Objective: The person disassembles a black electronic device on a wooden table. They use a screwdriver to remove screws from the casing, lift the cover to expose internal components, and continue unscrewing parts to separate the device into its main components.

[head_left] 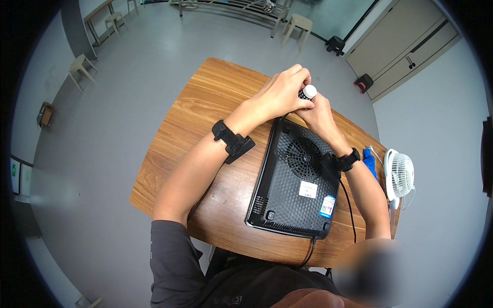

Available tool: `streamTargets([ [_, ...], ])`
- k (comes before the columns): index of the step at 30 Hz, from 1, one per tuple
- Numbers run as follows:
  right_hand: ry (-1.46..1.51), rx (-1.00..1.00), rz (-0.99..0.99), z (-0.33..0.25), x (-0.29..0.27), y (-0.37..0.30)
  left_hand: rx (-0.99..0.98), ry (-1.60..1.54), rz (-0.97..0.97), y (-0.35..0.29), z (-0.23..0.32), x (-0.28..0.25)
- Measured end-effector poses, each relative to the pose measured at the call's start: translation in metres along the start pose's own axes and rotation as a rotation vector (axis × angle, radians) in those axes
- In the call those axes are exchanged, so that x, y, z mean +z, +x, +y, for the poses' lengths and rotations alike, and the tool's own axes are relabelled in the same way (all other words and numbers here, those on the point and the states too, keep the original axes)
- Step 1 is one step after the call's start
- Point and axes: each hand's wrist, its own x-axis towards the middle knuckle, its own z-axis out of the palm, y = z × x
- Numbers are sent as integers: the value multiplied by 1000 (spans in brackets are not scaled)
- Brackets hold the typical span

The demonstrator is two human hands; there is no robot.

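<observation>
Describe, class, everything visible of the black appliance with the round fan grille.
The black appliance lies on the wooden table, vented face up. It looks plastic: a boxy slab with a patterned panel, a round fan grille toward its far end, slots by its near edge and feet. It bears a white label and a blue-and-white sticker; a black cord leaves its near edge. The right wrist partly hides it.
</observation>
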Motion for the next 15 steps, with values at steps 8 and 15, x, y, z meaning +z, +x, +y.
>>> streamTargets([
  [8,-13,-28,58,7,7,-3,-2,13,-14,-3,1,-1],
  [15,22,-102,49,4,8,-3,46,22,-29,-6,-2,-2],
])
